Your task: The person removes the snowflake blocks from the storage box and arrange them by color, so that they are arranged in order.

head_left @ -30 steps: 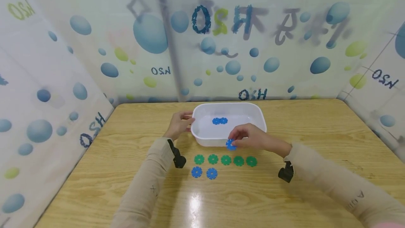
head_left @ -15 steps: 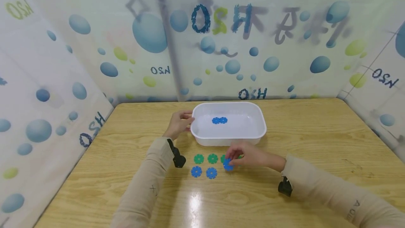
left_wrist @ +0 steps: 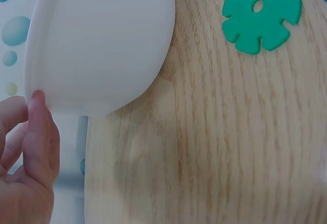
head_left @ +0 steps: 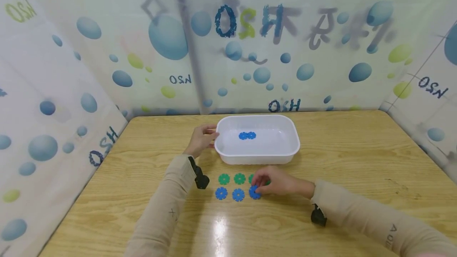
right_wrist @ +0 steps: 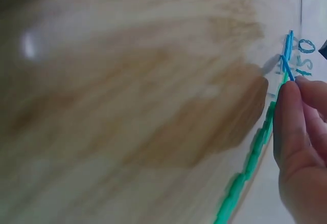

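Observation:
My right hand pinches a blue notched plastic disc between thumb and fingers, low over the table. In the right wrist view this disc stands tilted, its lower edge at the tabletop. It makes a third in a row with two blue discs lying flat. Just behind runs a row of green notched discs, its right part hidden by my hand. At the left end of a white plastic basin, my left hand grips the rim, thumb on the near side.
Two more blue discs lie side by side inside the basin. The wooden table ends at walls covered in bubble-patterned sheeting. A black wrist camera sits on the left sleeve.
From the basin's front edge, my right hand has carried the blue disc toward me and down to the blue row's right end. My left hand stays at the basin.

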`<action>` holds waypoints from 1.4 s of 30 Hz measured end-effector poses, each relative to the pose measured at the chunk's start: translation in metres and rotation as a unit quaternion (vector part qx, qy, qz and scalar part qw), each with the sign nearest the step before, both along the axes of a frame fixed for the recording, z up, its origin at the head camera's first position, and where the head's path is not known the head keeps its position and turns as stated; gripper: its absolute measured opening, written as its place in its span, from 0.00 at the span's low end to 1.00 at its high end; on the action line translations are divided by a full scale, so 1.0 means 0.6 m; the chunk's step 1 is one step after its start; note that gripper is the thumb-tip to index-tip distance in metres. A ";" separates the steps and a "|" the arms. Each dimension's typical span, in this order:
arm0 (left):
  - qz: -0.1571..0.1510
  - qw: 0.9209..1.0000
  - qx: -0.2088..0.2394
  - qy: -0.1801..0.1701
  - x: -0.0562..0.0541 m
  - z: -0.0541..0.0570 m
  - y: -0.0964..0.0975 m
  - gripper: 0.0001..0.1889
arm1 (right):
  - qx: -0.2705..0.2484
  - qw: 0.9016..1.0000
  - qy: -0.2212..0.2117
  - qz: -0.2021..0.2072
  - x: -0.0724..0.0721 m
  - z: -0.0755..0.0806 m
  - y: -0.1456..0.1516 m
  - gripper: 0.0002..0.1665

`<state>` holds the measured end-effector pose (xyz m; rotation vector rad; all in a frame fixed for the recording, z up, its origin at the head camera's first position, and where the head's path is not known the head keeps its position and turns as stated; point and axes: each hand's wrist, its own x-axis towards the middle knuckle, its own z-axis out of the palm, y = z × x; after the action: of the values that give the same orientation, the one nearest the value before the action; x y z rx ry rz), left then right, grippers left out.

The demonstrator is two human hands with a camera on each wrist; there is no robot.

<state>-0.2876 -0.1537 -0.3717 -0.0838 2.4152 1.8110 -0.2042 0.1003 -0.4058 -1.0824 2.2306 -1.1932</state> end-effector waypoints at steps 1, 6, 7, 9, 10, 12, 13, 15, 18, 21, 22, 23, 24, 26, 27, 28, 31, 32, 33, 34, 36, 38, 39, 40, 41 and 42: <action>-0.001 1.000 0.001 0.000 0.001 0.000 0.000 0.18 | 0.002 1.000 0.004 -0.003 0.001 0.000 -0.001 0.06; -0.004 1.000 -0.001 0.000 0.001 0.001 0.000 0.19 | 0.019 1.000 0.020 -0.013 0.003 0.000 -0.002 0.06; -0.003 1.000 -0.001 0.000 0.001 0.001 0.000 0.19 | 0.023 0.999 0.024 -0.015 0.003 0.000 -0.002 0.06; -0.003 1.000 -0.003 -0.002 -0.001 0.001 -0.001 0.19 | 0.031 0.999 0.030 -0.016 0.003 0.000 -0.003 0.07; -0.004 1.000 -0.003 -0.004 -0.001 0.001 -0.001 0.19 | 0.033 0.999 0.034 -0.017 0.003 0.000 -0.003 0.07; -0.003 1.000 -0.004 -0.005 -0.003 0.000 -0.002 0.18 | 0.037 0.998 0.039 -0.015 0.003 0.000 -0.005 0.07; -0.003 1.000 -0.005 -0.005 -0.003 0.000 -0.003 0.19 | 0.039 0.998 0.042 -0.015 0.002 0.000 -0.005 0.07; -0.003 1.000 -0.005 -0.006 -0.004 -0.001 -0.003 0.19 | 0.041 0.998 0.048 -0.015 0.002 0.000 -0.006 0.06; -0.003 1.000 -0.004 -0.006 -0.005 -0.001 -0.004 0.19 | 0.043 0.997 0.058 -0.016 0.002 0.001 -0.008 0.06; -0.003 1.000 -0.004 -0.008 -0.005 0.000 -0.004 0.19 | 0.045 0.997 0.065 -0.015 0.002 0.002 -0.009 0.06; -0.003 1.000 -0.004 -0.009 -0.005 0.000 -0.004 0.19 | 0.045 0.997 0.068 -0.013 0.002 0.002 -0.009 0.06; -0.002 1.000 -0.004 -0.010 -0.005 0.000 -0.003 0.19 | 0.045 0.996 0.069 -0.011 0.003 0.002 -0.010 0.06; -0.002 1.000 -0.004 -0.011 -0.005 0.000 -0.003 0.19 | 0.045 0.996 0.071 -0.010 0.003 0.002 -0.010 0.06; -0.002 1.000 -0.004 -0.012 -0.005 0.000 -0.003 0.19 | 0.044 0.996 0.077 -0.007 0.003 0.000 -0.010 0.06; -0.001 1.000 -0.004 -0.012 -0.005 0.000 -0.002 0.19 | 0.043 0.996 0.079 -0.006 0.003 -0.001 -0.010 0.06; -0.001 1.000 -0.003 -0.012 -0.005 0.000 -0.002 0.19 | 0.042 0.996 0.080 -0.006 0.003 -0.001 -0.010 0.06; -0.001 1.000 -0.004 -0.013 -0.006 0.001 -0.002 0.19 | 0.039 0.996 0.079 -0.011 0.003 0.000 -0.010 0.06; 0.000 1.000 -0.004 -0.013 -0.006 0.002 -0.002 0.19 | 0.038 0.996 0.075 -0.013 0.003 0.001 -0.010 0.06; 0.000 1.000 -0.004 -0.014 -0.005 0.003 -0.002 0.19 | 0.035 0.997 0.070 -0.015 0.003 0.002 -0.009 0.07; 0.000 1.000 -0.004 -0.015 -0.005 0.003 -0.002 0.19 | 0.034 0.997 0.065 -0.017 0.004 0.003 -0.008 0.07; 0.002 1.000 -0.003 -0.016 -0.005 0.004 -0.001 0.19 | 0.029 0.998 0.047 -0.021 0.005 0.008 -0.007 0.07; 0.002 1.000 -0.002 -0.015 -0.004 0.004 -0.001 0.19 | 0.028 0.999 0.036 -0.024 0.005 0.012 -0.007 0.07; 0.003 1.000 -0.001 -0.015 -0.004 0.004 0.000 0.19 | 0.026 0.999 0.034 -0.025 0.004 0.015 -0.006 0.07; 0.003 1.000 0.000 -0.014 -0.003 0.004 0.000 0.19 | 0.025 0.999 0.035 -0.026 0.004 0.019 -0.006 0.06; 0.003 1.000 0.000 -0.013 -0.003 0.003 0.000 0.18 | 0.022 0.999 0.034 -0.029 0.003 0.024 -0.006 0.06; 0.001 1.000 -0.001 -0.010 -0.002 0.003 -0.001 0.19 | 0.017 0.999 0.040 -0.030 0.001 0.029 -0.006 0.06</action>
<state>-0.2889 -0.1541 -0.3698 -0.1051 2.4045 1.7999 -0.2033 0.0969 -0.3885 -1.0760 2.3509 -1.1506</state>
